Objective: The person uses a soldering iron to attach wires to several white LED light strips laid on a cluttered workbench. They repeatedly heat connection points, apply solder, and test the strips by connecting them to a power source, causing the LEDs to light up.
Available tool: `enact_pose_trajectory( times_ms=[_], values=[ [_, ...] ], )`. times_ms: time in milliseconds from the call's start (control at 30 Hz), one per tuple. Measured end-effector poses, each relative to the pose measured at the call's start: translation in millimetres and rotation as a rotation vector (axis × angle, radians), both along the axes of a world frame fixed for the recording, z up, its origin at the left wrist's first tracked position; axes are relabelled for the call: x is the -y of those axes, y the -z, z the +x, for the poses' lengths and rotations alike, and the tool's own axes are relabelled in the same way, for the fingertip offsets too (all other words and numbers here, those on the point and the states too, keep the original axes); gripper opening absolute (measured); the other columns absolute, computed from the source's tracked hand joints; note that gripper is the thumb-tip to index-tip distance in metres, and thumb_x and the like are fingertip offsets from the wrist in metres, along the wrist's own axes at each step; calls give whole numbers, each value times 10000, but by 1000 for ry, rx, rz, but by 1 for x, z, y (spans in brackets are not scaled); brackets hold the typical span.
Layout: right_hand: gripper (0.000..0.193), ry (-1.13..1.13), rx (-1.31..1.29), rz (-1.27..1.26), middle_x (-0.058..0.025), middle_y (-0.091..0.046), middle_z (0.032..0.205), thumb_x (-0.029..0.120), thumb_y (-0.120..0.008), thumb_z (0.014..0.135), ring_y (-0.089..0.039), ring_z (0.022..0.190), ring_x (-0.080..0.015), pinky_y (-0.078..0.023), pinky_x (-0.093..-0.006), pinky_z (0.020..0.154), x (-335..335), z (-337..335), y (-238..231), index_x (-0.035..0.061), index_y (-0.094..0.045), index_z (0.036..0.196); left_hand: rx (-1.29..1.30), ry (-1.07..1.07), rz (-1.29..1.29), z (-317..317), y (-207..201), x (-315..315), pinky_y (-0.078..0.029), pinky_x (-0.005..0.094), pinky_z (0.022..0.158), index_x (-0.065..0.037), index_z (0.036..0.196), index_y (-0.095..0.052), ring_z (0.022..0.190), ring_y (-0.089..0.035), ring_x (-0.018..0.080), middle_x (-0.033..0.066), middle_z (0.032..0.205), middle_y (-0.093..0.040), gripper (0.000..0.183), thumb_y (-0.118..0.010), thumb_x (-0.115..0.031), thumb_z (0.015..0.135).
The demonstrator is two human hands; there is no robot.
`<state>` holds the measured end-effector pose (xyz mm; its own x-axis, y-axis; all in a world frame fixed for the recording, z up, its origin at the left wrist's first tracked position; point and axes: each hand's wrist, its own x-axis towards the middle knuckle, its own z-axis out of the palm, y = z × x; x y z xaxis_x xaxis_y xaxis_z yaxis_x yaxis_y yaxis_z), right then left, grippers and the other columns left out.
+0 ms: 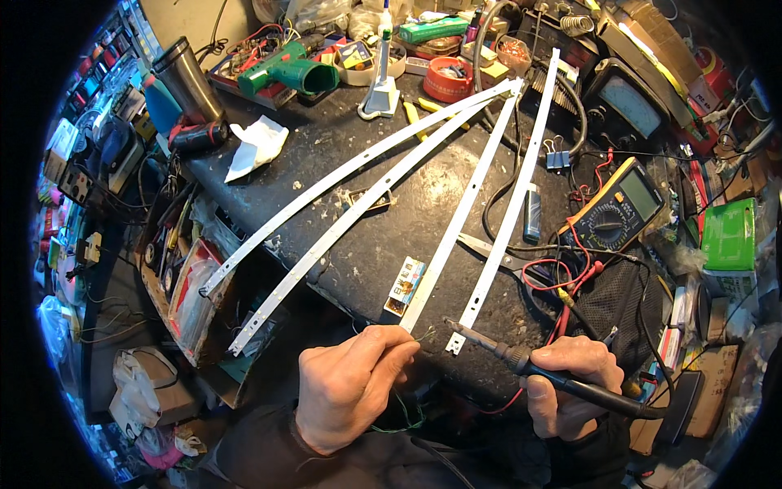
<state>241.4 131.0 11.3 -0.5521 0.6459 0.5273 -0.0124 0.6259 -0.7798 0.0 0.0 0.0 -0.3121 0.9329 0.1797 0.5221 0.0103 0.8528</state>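
Left hand pinches a thin green wire at the near end of a white LED strip. Right hand grips a soldering iron, tip just beside that wire. Four strips fan across the dark counter; a multimeter lies right.

Dark, scuffed workbench top, four long white LED strips fanned across it, yellow multimeter at right, crumpled white tissue at left, binder clips, small lighter, green power tool at rear.
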Motion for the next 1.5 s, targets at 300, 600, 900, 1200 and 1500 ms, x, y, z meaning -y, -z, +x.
enact_pose_trajectory(
  times_ms=[300,600,900,1200,1500],
  values=[
    [301,70,-99,-58,-161,-770,822,88,-858,914,-711,646,-191,-560,-315,603,3,9,5,-57,-705,1129,-197,40,7,25,-7,13,-525,346,551,-56,1054,-737,670,-751,236,71,828,-733,159,-861,-84,960],
    [323,57,-24,-5,-134,-757,866,92,-852,911,-699,642,-187,-550,-315,605,7,26,3,-24,-693,1166,-163,-17,-12,60,-12,23,-607,347,662,-24,1004,-772,803,-799,268,118,949,-792,169,-902,-52,899],
    [311,78,-73,-36,-130,-751,852,88,-867,897,-712,638,-197,-566,-313,606,10,25,6,-35,-710,1135,-160,-107,42,52,9,3,-623,309,656,-16,1007,-787,789,-774,188,113,1032,-736,174,-908,3,885],
    [277,58,-120,32,-106,-701,681,54,-850,844,-666,526,-187,-540,-281,524,2,17,11,-69,-714,1052,-46,-98,18,53,20,3,-620,320,649,-3,975,-725,774,-759,222,114,1048,-700,172,-879,22,901],
    [275,41,-62,58,-99,-714,685,59,-855,826,-662,519,-181,-535,-278,518,1,16,11,-59,-716,1032,-68,-69,75,57,29,2,-629,277,573,27,963,-719,732,-778,159,150,1079,-715,146,-861,46,934]
  ],
)
